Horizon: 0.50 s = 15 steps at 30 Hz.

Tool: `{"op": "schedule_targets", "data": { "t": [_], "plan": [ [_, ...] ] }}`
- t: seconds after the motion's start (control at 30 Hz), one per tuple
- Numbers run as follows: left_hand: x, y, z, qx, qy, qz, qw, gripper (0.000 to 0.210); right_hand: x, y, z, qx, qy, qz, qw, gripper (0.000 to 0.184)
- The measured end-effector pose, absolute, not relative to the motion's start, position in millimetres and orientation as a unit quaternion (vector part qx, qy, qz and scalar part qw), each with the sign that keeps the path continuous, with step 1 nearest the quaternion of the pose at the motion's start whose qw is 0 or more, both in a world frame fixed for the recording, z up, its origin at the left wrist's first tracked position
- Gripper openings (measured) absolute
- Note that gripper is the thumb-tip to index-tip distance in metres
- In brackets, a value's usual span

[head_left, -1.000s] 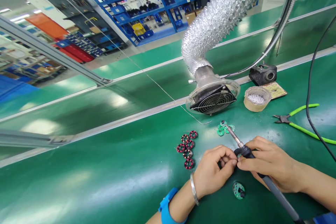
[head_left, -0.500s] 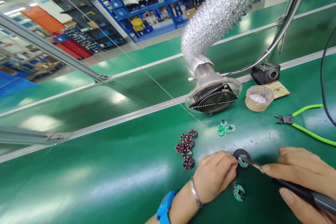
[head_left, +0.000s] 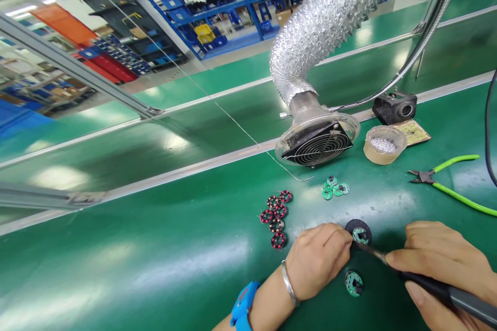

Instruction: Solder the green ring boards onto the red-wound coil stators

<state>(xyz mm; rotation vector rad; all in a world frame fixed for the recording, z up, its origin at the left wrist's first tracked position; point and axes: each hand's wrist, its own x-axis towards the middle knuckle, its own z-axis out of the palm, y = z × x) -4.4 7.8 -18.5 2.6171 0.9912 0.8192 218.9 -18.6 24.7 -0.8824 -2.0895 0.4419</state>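
Observation:
Bent inward, my left hand [head_left: 320,253] is closed, its fingertips pinched at the left edge of a small round green circuit board [head_left: 356,232] that lies on a black disc [head_left: 351,224]. What exactly sits between those fingertips is partly hidden. My right hand [head_left: 446,256] grips the dark handle of a soldering iron [head_left: 438,286]. The iron's metal tip meets the lower left edge of the board, close to my left fingertips. Nearer to me, a second round circuit board [head_left: 353,283] with a black part on it rests on the green bench top.
Several wire-wound stator rings [head_left: 279,211] lie left of my hands. Several green boards [head_left: 327,192] are grouped behind. A fan-fitted extractor hood [head_left: 318,139] hangs above the bench. A round tub [head_left: 378,155], a yellow sponge tray [head_left: 417,133], an iron stand [head_left: 396,107] and green-handled cutters [head_left: 425,176] sit to the right.
The soldering iron's tip has shifted down and left, from the middle of the board to its lower left edge. My right hand moved slightly left; my left hand stays in place.

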Motion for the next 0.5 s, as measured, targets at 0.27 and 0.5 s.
{"op": "schedule_targets", "data": {
  "t": [0.27,0.5],
  "plan": [
    [-3.0,8.4,-17.4,0.892,0.331,0.291,0.098,0.013,218.4,-17.8,29.9,-0.352,-0.826,0.186,0.4,0.028],
    [-3.5,9.3,-18.7,0.895,0.329,0.285,0.093,0.013,219.3,-17.7,30.5,-0.346,-0.828,0.184,0.402,0.024]
  ]
}}
